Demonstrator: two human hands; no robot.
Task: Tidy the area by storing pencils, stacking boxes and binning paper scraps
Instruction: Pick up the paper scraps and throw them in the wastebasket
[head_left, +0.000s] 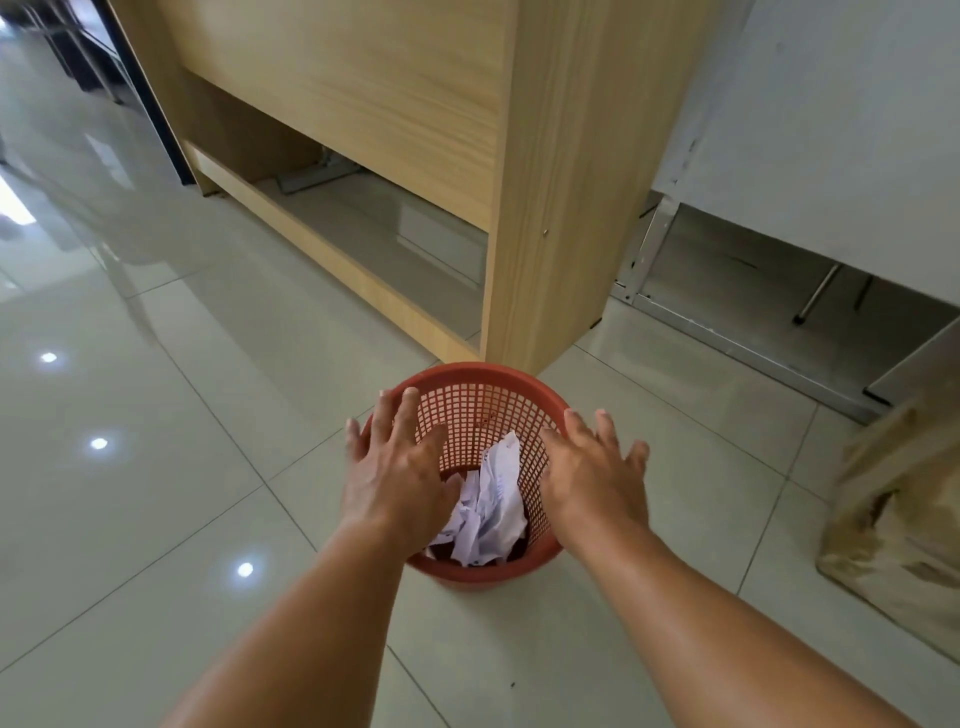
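**Head view: paper scraps lying in the bin, both hands spread above the rim**

Head-camera frame, looking down. Crumpled white paper scraps (488, 499) are seen inside the red mesh bin (483, 395), piled against its near wall, with one larger sheet reaching up toward the bin's far right side. The long axis of that sheet runs roughly from the near wall up and away; no single direction can be given for the crumpled remainder. The bin stands upright on the tiled floor (182, 405), its far rim close to the corner of a wooden desk (566, 208). The left hand (397, 470) is held over the bin's left rim with fingers spread and nothing gripped; the right hand (592, 467) is spread likewise over the right rim, also empty. Whether either palm touches the rim cannot be told. A brown paper bag (904, 499) is blurred at the right edge of the floor.

Risk, as judged: the bin is light and open-meshed, so a push on one rim could tip it or slide it on the glossy tiles, and the upstanding sheet could be dragged out as a hand is lifted.
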